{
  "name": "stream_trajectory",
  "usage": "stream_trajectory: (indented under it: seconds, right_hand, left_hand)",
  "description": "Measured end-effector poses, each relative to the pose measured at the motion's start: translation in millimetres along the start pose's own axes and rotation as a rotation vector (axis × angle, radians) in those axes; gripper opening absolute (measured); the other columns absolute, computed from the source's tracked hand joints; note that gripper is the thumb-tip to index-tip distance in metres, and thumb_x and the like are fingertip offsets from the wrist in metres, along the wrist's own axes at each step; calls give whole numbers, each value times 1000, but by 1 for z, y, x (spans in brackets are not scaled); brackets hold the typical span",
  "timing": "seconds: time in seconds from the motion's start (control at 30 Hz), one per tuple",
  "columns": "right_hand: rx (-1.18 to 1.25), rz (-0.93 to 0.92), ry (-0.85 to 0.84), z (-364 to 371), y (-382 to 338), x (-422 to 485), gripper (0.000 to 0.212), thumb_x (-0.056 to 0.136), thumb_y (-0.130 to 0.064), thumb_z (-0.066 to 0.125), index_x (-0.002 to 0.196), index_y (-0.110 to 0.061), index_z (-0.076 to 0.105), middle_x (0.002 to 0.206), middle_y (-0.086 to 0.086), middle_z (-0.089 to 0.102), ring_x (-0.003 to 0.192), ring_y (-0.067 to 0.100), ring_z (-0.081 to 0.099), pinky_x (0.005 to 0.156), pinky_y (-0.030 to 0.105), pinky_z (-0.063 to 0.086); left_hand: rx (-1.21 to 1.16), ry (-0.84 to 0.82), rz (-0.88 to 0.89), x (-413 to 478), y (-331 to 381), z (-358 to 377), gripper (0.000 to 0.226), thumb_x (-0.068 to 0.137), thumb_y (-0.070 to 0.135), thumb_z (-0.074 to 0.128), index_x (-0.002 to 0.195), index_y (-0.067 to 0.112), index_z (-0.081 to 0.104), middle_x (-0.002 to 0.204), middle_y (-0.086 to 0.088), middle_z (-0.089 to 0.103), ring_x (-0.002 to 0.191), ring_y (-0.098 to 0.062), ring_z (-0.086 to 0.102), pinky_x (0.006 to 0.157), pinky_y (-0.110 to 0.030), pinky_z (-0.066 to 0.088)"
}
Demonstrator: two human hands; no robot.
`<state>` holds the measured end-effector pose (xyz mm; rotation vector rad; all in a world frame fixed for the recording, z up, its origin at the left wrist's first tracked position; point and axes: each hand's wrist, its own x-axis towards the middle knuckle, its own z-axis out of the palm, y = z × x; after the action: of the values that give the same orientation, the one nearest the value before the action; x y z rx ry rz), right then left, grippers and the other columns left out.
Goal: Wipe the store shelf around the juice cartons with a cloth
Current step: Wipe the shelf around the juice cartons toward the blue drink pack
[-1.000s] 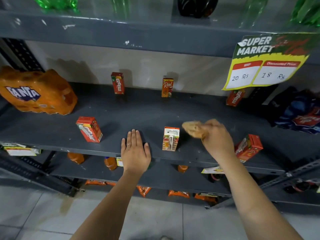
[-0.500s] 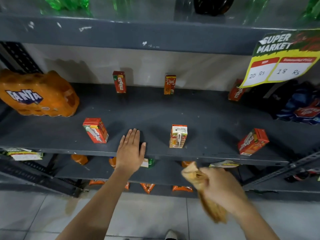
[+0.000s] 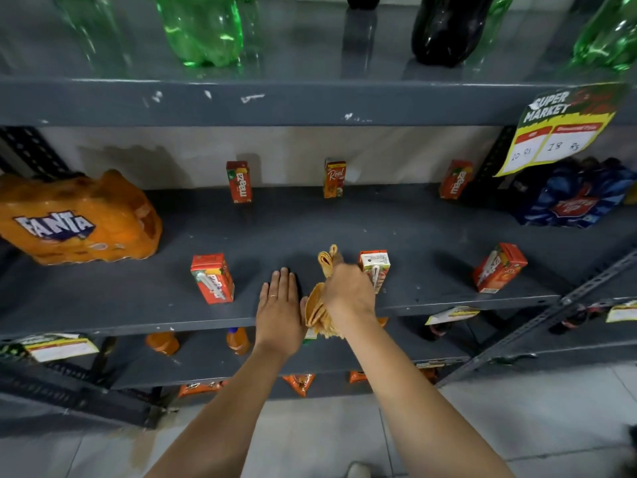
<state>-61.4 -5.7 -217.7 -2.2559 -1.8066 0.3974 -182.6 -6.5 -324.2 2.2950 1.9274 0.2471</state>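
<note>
My right hand (image 3: 348,294) grips a bunched yellow cloth (image 3: 319,307) on the front of the grey shelf (image 3: 310,225), just left of the white-topped juice carton (image 3: 375,269). My left hand (image 3: 281,305) lies flat on the shelf's front edge, fingers together, right beside the cloth. A red carton (image 3: 212,278) stands to the left and a tilted red carton (image 3: 499,267) to the right. Along the back wall stand three more cartons: a Maaza (image 3: 239,181), a Real (image 3: 334,177) and another Maaza (image 3: 455,179).
An orange Fanta multipack (image 3: 74,219) fills the shelf's left end and a blue bottle pack (image 3: 575,194) the right end. A price sign (image 3: 558,127) hangs from the upper shelf, which holds green and dark bottles. Lower shelves carry bottles and snack packets.
My right hand dropped below the shelf with the cloth, then came back up onto the shelf beside my left hand. My left hand stayed flat on the front edge.
</note>
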Motion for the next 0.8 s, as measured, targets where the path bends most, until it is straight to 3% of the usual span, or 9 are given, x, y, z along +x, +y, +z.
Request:
stream_trajectory:
  seconds: [0.13,0.4,0.53,0.67,0.73,0.8]
  right_hand:
    - [39,62,-46,3,11,-16,26,92,-12,48,116,-12,57,107,13,67,101,34,64,75,39,54]
    - [42,-71,-68,15,31,-70,23,95,-23,46,115,-22,56,104,6,69,95,28,68,75,36,55]
    - [-23,65,-122,11,67,-78,21,95,-23,48,113,-21,58,99,4,69,90,25,69,75,34,58]
    - [-89,252,-87,-15,116,-73,13,91,-29,54,99,-21,62,77,-2,64,70,17,67,58,30,56]
    - [-136,289,-35,-42,130,-64,15,90,-31,53,97,-21,62,83,0,66,77,22,67,60,27,47]
    - [-99,266,20,-67,136,-46,17,89,-31,51,91,-18,62,82,4,67,77,28,66,64,32,49]
  left_hand:
    - [-13,7,-8,1,1,-2,77,89,45,-10,152,6,10,161,-11,8,148,-24,1,118,-36,-5]
    - [-15,14,-7,1,-1,3,73,91,44,-6,151,5,10,161,-12,10,148,-25,3,118,-37,-4]
    - [9,18,-15,-1,1,0,64,98,40,1,151,5,8,161,-12,8,148,-25,2,119,-38,-1]
    - [33,-2,-19,-1,2,-2,61,101,40,6,152,7,2,162,-10,2,148,-23,-3,120,-38,-1]
    - [43,-3,-20,0,2,-1,61,100,41,5,152,8,1,162,-9,1,148,-22,-4,120,-38,-1]
    - [55,4,-19,-1,1,1,63,98,42,-1,152,8,2,162,-8,2,148,-22,-3,120,-38,-2]
